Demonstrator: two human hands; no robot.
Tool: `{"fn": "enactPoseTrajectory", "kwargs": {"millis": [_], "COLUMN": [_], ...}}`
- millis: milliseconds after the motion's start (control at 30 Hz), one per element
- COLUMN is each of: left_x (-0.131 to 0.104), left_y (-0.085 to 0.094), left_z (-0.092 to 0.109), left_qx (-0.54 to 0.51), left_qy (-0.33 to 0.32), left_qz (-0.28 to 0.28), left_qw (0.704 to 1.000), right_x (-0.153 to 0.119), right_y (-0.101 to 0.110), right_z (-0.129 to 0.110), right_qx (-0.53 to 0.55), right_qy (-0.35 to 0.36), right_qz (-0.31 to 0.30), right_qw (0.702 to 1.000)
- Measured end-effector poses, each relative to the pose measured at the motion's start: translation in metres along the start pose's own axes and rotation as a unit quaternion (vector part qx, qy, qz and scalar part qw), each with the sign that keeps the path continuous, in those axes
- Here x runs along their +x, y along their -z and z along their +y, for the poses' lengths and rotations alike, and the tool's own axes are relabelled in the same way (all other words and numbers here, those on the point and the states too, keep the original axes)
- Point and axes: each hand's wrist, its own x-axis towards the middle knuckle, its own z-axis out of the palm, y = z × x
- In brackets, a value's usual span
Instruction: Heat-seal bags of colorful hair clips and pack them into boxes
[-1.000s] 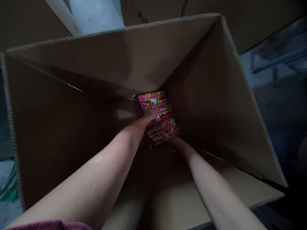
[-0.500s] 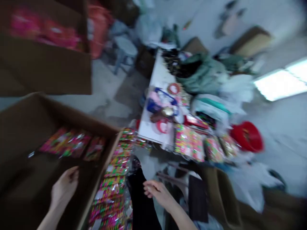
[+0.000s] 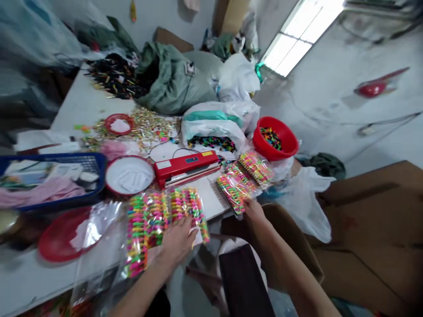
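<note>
Laying a spread left hand (image 3: 177,240) on flat, filled clear-plastic packets of multicoloured pieces (image 3: 153,215) and the right hand (image 3: 254,211), with unclear grip, at a similar filled packet (image 3: 231,190), with loose pieces (image 3: 271,138) left unbagged in a round red plastic bowl (image 3: 264,147) beyond that hand.

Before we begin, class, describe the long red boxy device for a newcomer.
Find the white table. At its near edge, the left hand touches a clear plastic bag of multicoloured pieces. Just beyond lies the long red boxy device; its straight sides and yellow label set it apart from the round, red-rimmed white dish beside it.
</note>
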Motion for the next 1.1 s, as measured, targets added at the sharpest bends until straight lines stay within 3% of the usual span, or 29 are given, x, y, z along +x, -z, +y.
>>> {"fn": "enactPoseTrajectory", "kwargs": {"millis": [100, 200, 367, 500, 667, 767, 900, 1033, 1100], "left_x": [0.056, 0.077, 0.079, 0.063, 0.022, 0.014, 0.024, 0.029, 0.030], "left_y": [-0.030, -0.055, -0.074, -0.057, -0.016, -0.009, -0.020, -0.024, -0.020], "left_z": [0.019, 0.017, 0.014, 0.004, -0.035, -0.043, -0.038, -0.040, -0.040], "left_qx": [0.099, 0.140, 0.148, 0.123, 0.151, 0.142, 0.153, 0.159, 0.145], "left_qy": [0.026, 0.048, 0.045, 0.051, 0.230, 0.241, 0.231, 0.244, 0.232], "left_qz": [-0.010, -0.023, -0.045, -0.007, 0.103, 0.056, -0.025, -0.041, -0.034], "left_qw": [0.995, 0.989, 0.987, 0.991, 0.956, 0.958, 0.960, 0.956, 0.961], "right_x": [0.066, 0.104, 0.132, 0.136, 0.128, 0.111, 0.075, 0.031, 0.010], "right_y": [-0.011, -0.023, -0.044, -0.059, -0.071, -0.073, -0.062, -0.046, -0.047], "right_z": [0.040, 0.063, 0.074, 0.074, 0.059, 0.040, 0.008, -0.035, -0.058], "right_qx": [-0.015, -0.034, -0.051, -0.055, -0.044, -0.041, -0.053, -0.084, -0.089], "right_qy": [-0.012, -0.018, -0.034, -0.016, 0.070, 0.087, 0.119, 0.108, 0.119], "right_qz": [0.006, 0.016, -0.019, -0.043, -0.027, -0.038, -0.082, 0.008, -0.010], "right_qw": [1.000, 0.999, 0.998, 0.997, 0.996, 0.995, 0.988, 0.991, 0.989]}}
